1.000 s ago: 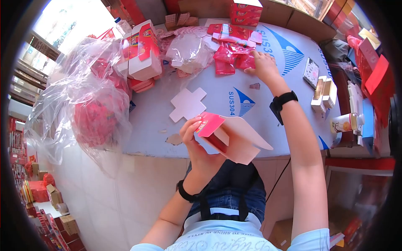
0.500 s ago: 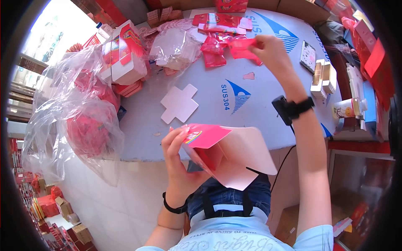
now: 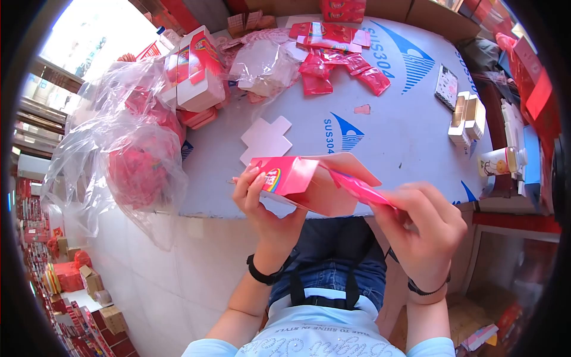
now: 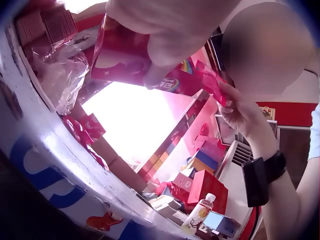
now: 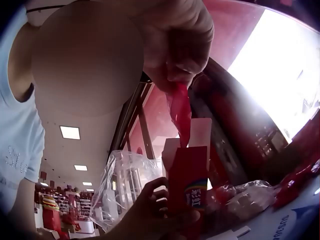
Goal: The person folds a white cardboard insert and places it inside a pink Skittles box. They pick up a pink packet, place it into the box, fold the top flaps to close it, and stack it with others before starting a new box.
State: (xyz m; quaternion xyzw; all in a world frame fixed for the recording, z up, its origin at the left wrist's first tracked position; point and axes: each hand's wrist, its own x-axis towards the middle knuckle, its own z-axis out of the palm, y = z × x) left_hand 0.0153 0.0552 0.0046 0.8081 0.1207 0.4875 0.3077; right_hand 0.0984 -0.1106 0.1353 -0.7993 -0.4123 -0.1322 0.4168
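Note:
My left hand (image 3: pixel 270 220) grips a pink-red cardboard box (image 3: pixel 291 175) with a rainbow print, its end flaps spread. In my right hand (image 3: pixel 425 223) a shiny pink packet (image 3: pixel 360 189) is pinched between thumb and fingers. Its tip lies at the mouth of the box, as the right wrist view shows with the packet (image 5: pixel 180 112) above the box (image 5: pixel 187 185). Several more pink packets (image 3: pixel 318 83) lie at the back of the table. A white cross-shaped card (image 3: pixel 266 140) lies flat beyond the left hand.
Clear plastic bags (image 3: pixel 137 160) with pink contents bulge over the table's left edge. Beside them are stacked boxes (image 3: pixel 199 83) and bagged white pieces (image 3: pixel 262 65). To the right stand a notebook (image 3: pixel 446 86), small open cartons (image 3: pixel 466 119) and a bottle (image 3: pixel 498 162).
My right hand has picked a pink packet from the pile and brought it back to the box. The left hand still holds the box, now turned slightly.

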